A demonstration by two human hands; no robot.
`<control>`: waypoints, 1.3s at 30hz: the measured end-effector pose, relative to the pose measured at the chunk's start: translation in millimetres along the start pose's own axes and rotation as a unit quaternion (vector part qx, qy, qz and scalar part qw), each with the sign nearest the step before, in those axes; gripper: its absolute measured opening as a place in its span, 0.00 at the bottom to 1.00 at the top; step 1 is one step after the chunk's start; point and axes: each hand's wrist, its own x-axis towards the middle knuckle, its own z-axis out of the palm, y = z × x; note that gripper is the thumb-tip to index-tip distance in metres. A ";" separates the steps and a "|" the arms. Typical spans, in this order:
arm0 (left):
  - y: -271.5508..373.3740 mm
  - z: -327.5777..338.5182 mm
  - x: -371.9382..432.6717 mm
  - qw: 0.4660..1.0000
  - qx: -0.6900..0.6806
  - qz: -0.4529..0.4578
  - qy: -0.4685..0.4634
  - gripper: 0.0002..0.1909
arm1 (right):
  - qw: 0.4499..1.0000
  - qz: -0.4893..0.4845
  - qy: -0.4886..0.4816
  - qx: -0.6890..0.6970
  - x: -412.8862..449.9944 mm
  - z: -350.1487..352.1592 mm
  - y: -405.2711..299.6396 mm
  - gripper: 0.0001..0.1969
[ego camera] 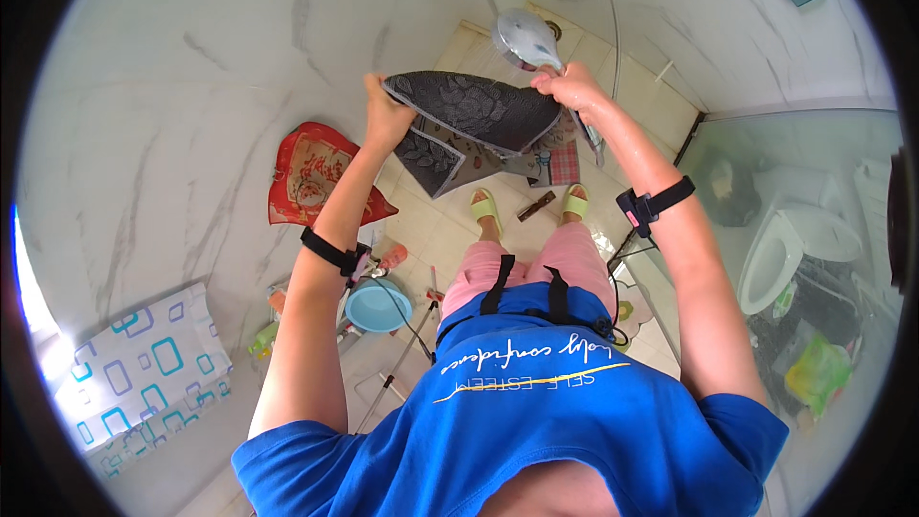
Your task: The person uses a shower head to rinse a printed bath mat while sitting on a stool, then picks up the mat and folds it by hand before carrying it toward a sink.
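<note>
A patterned floor mat (481,111) with a dark grey, embossed backing hangs folded in front of me. My left hand (388,115) grips its left edge. At the mat's upper right edge, my right hand (571,90) holds the handle of a chrome shower head (528,36); the fingers also lie at the mat's edge, and whether they pinch it is hard to tell. Fine water streaks show beside the shower head. Below the mat, a part with a red checked pattern (563,164) shows near the floor. A brown brush-like object (536,206) lies on the tiles between my slippers.
A red patterned mat (312,176) rests against the left wall. Beneath my left arm are a light blue basin (378,305) and several bottles. A shower hose (616,14) hangs by the far wall. At right, a glass partition (790,129) stands before a toilet (772,269).
</note>
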 end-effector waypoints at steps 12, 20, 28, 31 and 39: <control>90.8 5.8 13.7 0.882 -0.228 -0.356 -0.209 0.29 | 0.984 -0.129 0.113 -0.046 32.3 -43.5 -20.2 0.11; 106.6 32.0 44.0 0.894 -0.247 -0.329 -0.177 0.22 | 0.958 -0.281 0.021 -0.043 -14.7 -26.2 -32.5 0.10; 119.3 31.0 37.3 0.931 -0.195 -0.256 -0.173 0.19 | 0.968 -0.222 0.088 -0.082 -16.6 -26.8 -42.4 0.11; 118.6 29.3 37.8 0.938 -0.186 -0.251 -0.150 0.18 | 0.948 -0.314 0.054 -0.011 -14.0 -16.3 -43.8 0.10; 124.8 18.4 43.1 0.921 -0.169 -0.290 -0.197 0.16 | 0.941 -0.335 0.051 0.001 -17.5 -18.3 -50.2 0.12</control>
